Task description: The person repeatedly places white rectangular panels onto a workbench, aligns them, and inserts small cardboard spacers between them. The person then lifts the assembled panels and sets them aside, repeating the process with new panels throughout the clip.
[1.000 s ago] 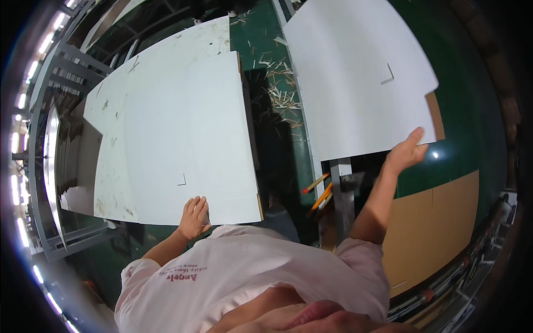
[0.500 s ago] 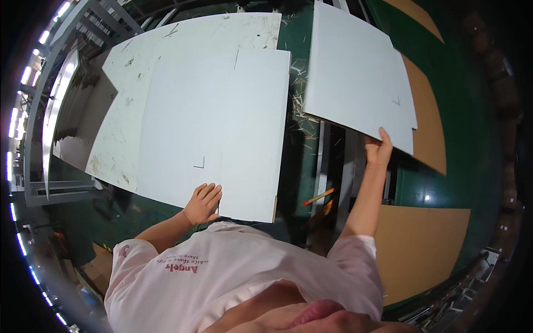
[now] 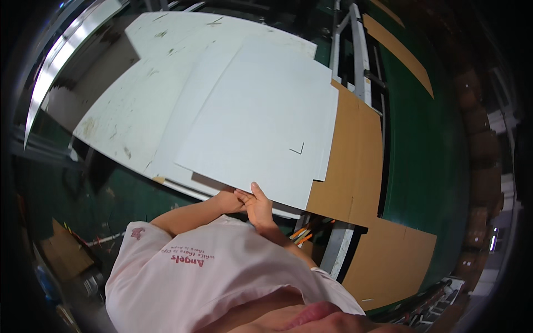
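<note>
A white cardboard sheet [image 3: 261, 116] with a small black corner mark lies at a slant over another white sheet [image 3: 183, 111], its near edge slightly raised. At that edge is my right hand [image 3: 260, 210], closed on the sheet with the thumb on top. My left hand [image 3: 229, 201] is right beside it, close under the same edge; its fingers are mostly hidden behind the right hand. Below both sheets spreads a scuffed white board [image 3: 116, 105], stained in places.
Brown cardboard [image 3: 355, 150] lies along the white sheet's right side, with another brown piece [image 3: 388, 266] nearer me. A metal frame [image 3: 358, 55] stands at the far right. Orange-handled tools [image 3: 305, 233] lie below the near edge. Green floor [image 3: 416, 166] shows at right.
My right hand has brought the white sheet leftward from the right side onto the other white sheet. My left hand has left the lower sheet's surface and moved right, beside my right hand.
</note>
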A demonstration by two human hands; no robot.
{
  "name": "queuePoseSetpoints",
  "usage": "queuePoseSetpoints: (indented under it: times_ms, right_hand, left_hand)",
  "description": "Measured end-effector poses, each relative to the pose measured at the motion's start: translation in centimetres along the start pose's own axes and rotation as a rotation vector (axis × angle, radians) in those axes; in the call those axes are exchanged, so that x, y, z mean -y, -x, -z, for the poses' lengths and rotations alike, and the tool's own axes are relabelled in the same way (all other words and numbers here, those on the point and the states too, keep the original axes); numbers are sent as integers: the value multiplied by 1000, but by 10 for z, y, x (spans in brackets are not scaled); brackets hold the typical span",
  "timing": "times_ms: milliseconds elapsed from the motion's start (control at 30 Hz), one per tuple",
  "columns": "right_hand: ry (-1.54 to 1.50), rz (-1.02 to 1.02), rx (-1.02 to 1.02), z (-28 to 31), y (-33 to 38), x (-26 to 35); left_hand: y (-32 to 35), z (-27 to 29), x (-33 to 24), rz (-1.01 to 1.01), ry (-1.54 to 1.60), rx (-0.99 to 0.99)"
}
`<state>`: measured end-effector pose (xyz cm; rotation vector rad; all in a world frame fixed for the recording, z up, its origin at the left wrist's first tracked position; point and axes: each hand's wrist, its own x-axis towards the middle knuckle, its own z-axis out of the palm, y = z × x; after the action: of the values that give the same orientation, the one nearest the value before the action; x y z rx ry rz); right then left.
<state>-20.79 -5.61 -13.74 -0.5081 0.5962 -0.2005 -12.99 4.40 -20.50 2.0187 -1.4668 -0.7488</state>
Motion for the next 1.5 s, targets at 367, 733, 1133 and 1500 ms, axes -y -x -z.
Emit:
queuePoseSetpoints:
  times_ms: [367, 733, 1133, 1500]
  right_hand:
    - [65, -492, -40, -21, -7, -113]
    - [1484, -307, 845, 47, -18, -44]
    - [1221, 402, -577, 276, -51, 298]
    - [1961, 748, 390, 26, -90, 136]
  left_hand:
    - [175, 43, 2, 32, -57, -302]
    - [28, 34, -33, -41, -413, -270]
    - [-1, 25, -52, -142, -580, -241]
    - [8, 16, -51, -51, -337, -336]
